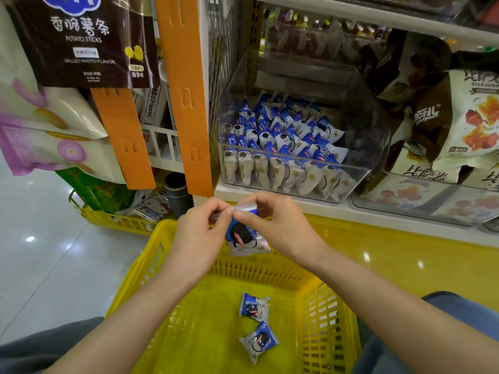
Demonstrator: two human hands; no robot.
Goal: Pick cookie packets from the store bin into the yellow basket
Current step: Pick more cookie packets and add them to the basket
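I record my left hand [201, 233] and right hand [272, 222] both pinching one cookie packet [244, 236]; the fingers hide its top seam. Below the hands, two packets [253, 306] lie in the yellow basket [151, 263]. Beyond the hands stands the store bin [375, 147], its contents blurred.

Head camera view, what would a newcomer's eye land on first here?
Centre frame, the left hand and right hand pinch one blue-and-white cookie packet by its top edge above the yellow basket. Two more packets lie on the basket floor, and behind the hands a clear store bin on the shelf is packed with the same packets.
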